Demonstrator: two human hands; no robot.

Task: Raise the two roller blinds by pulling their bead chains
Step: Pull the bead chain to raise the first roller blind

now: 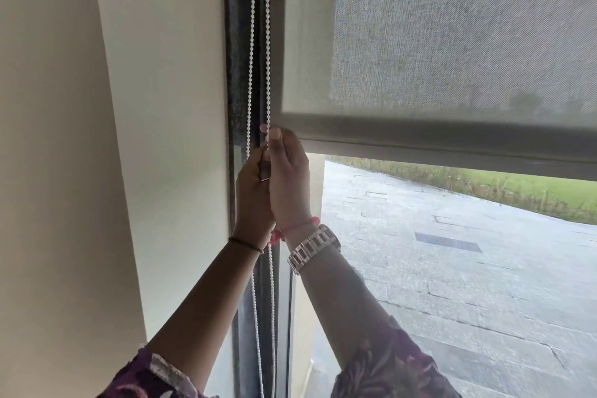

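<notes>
A grey mesh roller blind [452, 42] hangs over the window, its bottom bar [452, 145] about halfway up the view. A white bead chain [252, 42] runs down in two strands along the dark window frame at the blind's left edge. My left hand [253, 200] is closed around the left strand. My right hand [287, 178], with a metal watch and a red thread at the wrist, pinches the right strand between thumb and fingers just beside the bar's left end. Both hands touch each other. Only one blind is in view.
A cream wall [161, 139] stands close on the left of the dark frame [237, 74]. Below the bar, bare glass shows a paved yard [452, 268] and grass outside. The chain loop hangs down between my forearms.
</notes>
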